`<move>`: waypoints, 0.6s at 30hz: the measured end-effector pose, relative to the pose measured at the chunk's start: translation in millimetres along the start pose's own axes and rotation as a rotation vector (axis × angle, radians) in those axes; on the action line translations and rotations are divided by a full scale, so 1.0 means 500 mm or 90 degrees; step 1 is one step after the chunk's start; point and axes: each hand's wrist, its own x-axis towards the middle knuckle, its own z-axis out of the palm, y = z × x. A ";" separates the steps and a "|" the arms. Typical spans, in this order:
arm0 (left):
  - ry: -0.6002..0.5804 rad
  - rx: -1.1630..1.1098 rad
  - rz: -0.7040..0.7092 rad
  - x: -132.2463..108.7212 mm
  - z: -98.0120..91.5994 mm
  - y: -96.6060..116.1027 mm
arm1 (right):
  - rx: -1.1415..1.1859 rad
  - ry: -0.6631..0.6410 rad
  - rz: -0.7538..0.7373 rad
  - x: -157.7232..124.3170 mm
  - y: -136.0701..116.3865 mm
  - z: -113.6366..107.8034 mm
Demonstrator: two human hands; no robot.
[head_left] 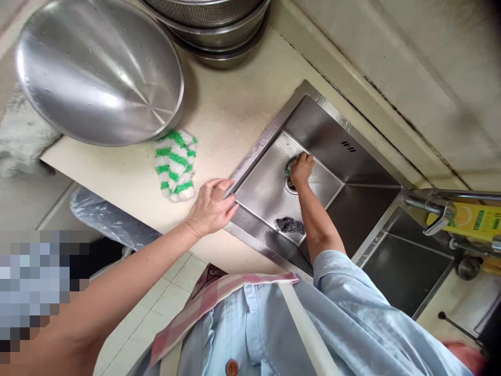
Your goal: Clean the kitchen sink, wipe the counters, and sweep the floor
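Down in the steel sink [258,172], my right hand [302,168] presses against the bottom beside the round drain [290,186]. Its fingers are curled round a scrubbing pad [288,168]; only a dark and green edge of the pad shows, the rest is under the hand. My left hand [211,206] lies on the counter with its fingertips on the sink's near-left rim, fingers apart and holding nothing. A dark, wet, mesh-like scrubber [290,225] lies on the sink floor, apart from both hands.
A green-and-white striped cloth [176,166] lies on the counter [230,99] left of the sink. Behind it are a large steel bowl [105,73] and stacked steel bowls [219,31]. To the right are a second basin [407,261], a faucet [440,216] and a yellow package [479,222].
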 end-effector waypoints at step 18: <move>-0.008 0.017 -0.012 0.000 -0.002 -0.002 | 0.081 -0.269 -0.477 -0.319 0.046 0.100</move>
